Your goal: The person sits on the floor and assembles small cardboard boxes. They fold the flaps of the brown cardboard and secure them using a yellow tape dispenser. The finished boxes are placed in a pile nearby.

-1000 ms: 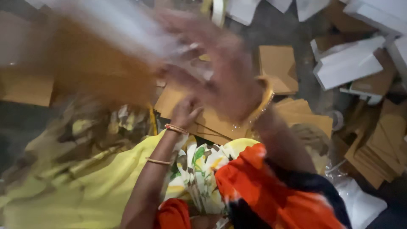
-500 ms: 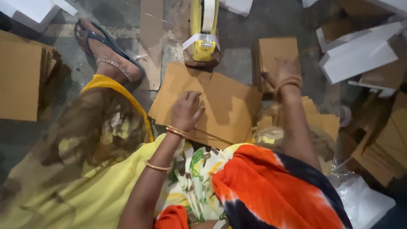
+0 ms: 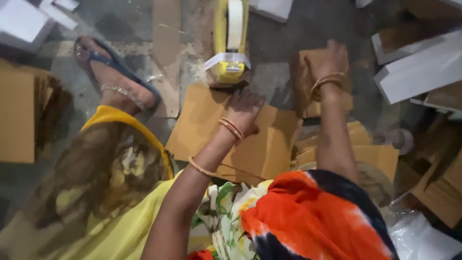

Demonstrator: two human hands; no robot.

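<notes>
My left hand [image 3: 245, 108] rests palm-down on a flat brown cardboard sheet [image 3: 202, 127] on the floor in front of me, just below a yellow tape dispenser [image 3: 228, 41] with a white tape roll. My right hand [image 3: 329, 60] reaches farther out and grips a small folded brown cardboard piece [image 3: 305, 91] at its top edge. Both wrists wear bangles. My foot in a blue sandal [image 3: 115, 79] lies at the left.
Stacks of flat brown cardboard lie at the right [image 3: 433, 188] and far left [image 3: 17, 115]. White boxes [image 3: 423, 65] sit at the upper right and upper left [image 3: 24, 21]. A loose cardboard strip [image 3: 166, 48] lies on the grey floor. A clear plastic bag [image 3: 423, 236] is at the lower right.
The blurred cardboard held up a second ago is gone from my hands. My left hand came down onto the flat sheet, and my right hand reached forward to the small cardboard piece.
</notes>
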